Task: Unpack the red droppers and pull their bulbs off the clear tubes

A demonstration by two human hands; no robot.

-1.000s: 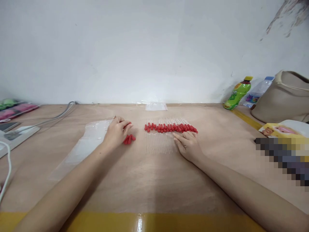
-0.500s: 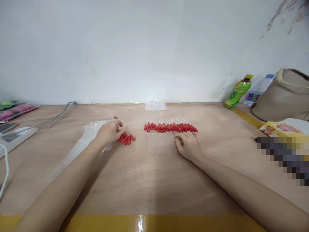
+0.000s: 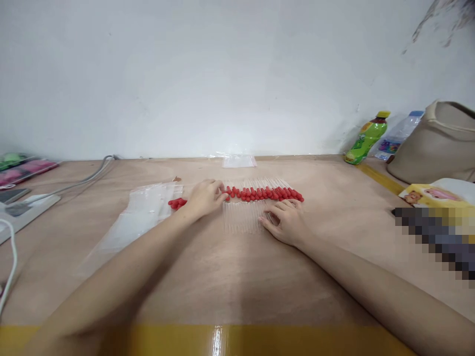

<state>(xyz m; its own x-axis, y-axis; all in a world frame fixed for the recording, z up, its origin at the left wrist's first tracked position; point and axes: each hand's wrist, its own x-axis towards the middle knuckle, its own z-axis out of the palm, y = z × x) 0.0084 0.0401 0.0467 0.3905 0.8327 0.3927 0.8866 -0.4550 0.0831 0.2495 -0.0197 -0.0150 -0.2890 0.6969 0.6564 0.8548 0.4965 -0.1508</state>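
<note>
Small red club-shaped pieces form a row (image 3: pixel 260 194) across the table. Thin pale sticks (image 3: pixel 265 184) fan out behind that row, and a band of thin clear sticks (image 3: pixel 241 217) lies in front of it. My left hand (image 3: pixel 208 197) is at the row's left end, thumb and fingertips closed around a red piece there. Beside the sticks' right edge rests my right hand (image 3: pixel 287 222), its thumb and index finger apart with nothing visible between them. More loose red pieces (image 3: pixel 177 203) lie left of my left hand, partly behind the wrist.
Clear plastic bags (image 3: pixel 137 220) lie under and beside my left forearm. A small clear bag (image 3: pixel 239 161) is by the wall. At right stand a green bottle (image 3: pixel 367 138), a clear bottle (image 3: pixel 399 134), a beige bag (image 3: pixel 434 143) and a yellow packet (image 3: pixel 426 194). Cables (image 3: pixel 85 179) run at left.
My left hand has moved right, from the loose red pieces to the left end of the row. The loose pieces have shifted left. My right thumb and index finger have parted.
</note>
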